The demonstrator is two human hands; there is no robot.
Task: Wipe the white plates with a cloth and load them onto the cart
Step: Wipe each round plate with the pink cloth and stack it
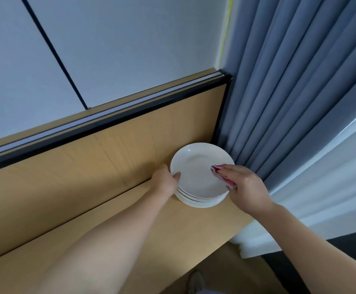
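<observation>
A stack of white plates (198, 166) sits at the far right end of a wooden desk (130, 230), close to the curtain. My left hand (166, 181) grips the left rim of the top plate, thumb on its upper face. My right hand (245, 185) holds a folded pink cloth (219, 171) against the right side of that plate's surface. Most of the cloth is hidden under my fingers. No cart is in view.
A wooden partition with a black top rail (109, 122) stands right behind the plates. Grey-blue curtains (289, 102) hang at the right, with a white sheer curtain (332, 187) below them. The desk's front edge runs diagonally, and a shoe (195, 282) shows on the floor.
</observation>
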